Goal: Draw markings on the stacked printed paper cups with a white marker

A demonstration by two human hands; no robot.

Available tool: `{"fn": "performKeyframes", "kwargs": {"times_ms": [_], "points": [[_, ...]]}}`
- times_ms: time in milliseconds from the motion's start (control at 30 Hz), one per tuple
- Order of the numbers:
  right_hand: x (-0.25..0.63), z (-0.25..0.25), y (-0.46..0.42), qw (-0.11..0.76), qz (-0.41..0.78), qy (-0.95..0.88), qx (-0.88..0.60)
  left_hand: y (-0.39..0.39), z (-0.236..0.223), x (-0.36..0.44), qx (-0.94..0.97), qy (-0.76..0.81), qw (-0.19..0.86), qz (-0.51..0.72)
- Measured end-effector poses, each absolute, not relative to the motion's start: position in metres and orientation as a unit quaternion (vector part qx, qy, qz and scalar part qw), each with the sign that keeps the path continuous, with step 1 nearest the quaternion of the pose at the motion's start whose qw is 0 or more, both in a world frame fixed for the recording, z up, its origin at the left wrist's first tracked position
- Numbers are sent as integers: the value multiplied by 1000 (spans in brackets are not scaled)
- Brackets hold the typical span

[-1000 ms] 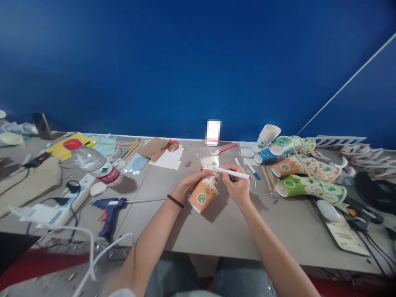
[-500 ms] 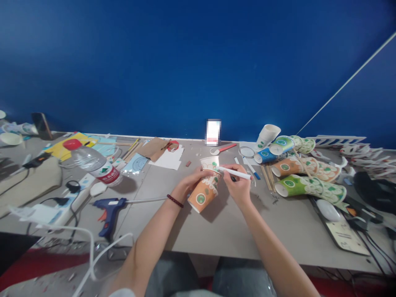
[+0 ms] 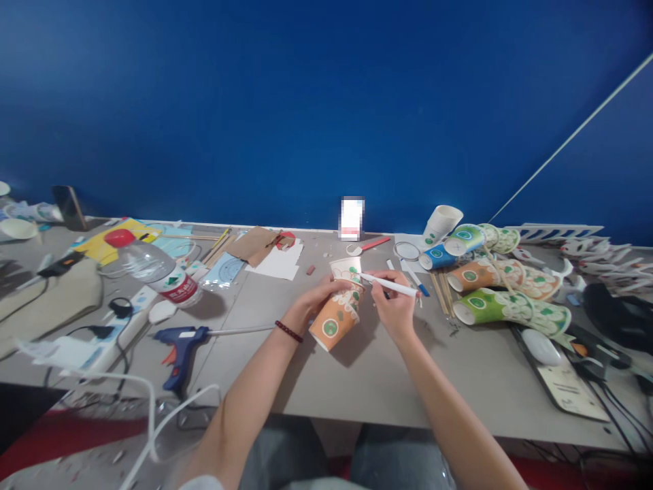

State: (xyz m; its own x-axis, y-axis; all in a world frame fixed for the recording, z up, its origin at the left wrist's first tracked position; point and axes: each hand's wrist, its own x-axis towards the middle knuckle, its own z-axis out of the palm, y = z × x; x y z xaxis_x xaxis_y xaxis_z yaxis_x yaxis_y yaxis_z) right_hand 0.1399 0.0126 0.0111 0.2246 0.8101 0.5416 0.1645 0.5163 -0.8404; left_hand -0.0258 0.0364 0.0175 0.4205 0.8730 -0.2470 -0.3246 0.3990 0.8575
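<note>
Joined end to end, an orange paper cup (image 3: 334, 323) and a whitish cup section (image 3: 345, 268) with green print lie tilted at the middle of the table. My left hand (image 3: 319, 297) is closed around their left side, its fingers partly hidden behind them. In my right hand (image 3: 395, 305) is a white marker pen (image 3: 390, 284), pinched between thumb and fingers. Its tip is at the right edge of the whitish section; whether it touches the surface I cannot tell.
A blue glue gun (image 3: 181, 347) and a water bottle (image 3: 158, 269) lie left, near a power strip (image 3: 115, 333). Joined green cups (image 3: 510, 312), orange cups (image 3: 464, 275) and wooden sticks (image 3: 441, 295) are on the right. White paper (image 3: 278, 262) lies behind my left hand.
The marker has turned slightly in my right hand, its back end shifting a little right. My left hand and the cups stay nearly in place.
</note>
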Motion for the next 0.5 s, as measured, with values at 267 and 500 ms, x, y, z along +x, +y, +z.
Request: {"fn": "performKeyframes", "kwargs": {"times_ms": [267,500], "points": [[141,7,14,657,254,-571,-422,34,20,-26,359,375,752,405],[139,9,13,663,258,-562,-422,23,28,-27,334,379,752,424]]}}
